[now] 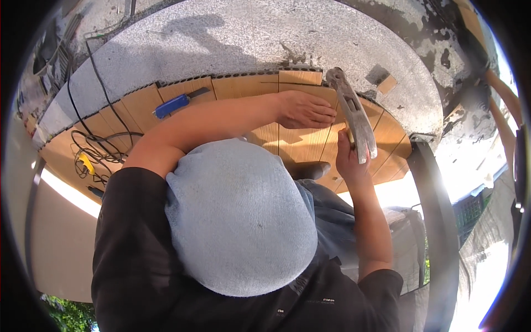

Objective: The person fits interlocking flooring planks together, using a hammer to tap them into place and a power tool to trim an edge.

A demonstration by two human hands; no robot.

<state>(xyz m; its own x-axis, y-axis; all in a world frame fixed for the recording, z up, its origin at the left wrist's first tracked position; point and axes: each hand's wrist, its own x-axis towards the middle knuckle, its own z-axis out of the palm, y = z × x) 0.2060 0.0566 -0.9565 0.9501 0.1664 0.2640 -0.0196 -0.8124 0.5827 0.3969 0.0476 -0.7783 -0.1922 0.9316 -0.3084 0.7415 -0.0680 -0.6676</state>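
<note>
My right hand [349, 155] is closed on the handle of a worn claw hammer [357, 119], whose long metal head is raised over the right part of the wooden planks. My left hand [307, 110] lies palm down on the light-brown planks [246, 83], fingers extended, just left of the hammer; whatever is under the fingertips is hidden. A blue-handled tool with a dark blade [172, 106] rests on the planks beside my left forearm. Below my hands, a dark foot [312, 170] shows on the wood.
Curved speckled stone surface [193, 41] borders the planks beyond a dark perforated edge. A small wood offcut [386, 84] sits on it. Tangled black cables [105, 144] and a yellow-handled tool [86, 163] lie at the left. A metal beam [428, 188] runs at the right.
</note>
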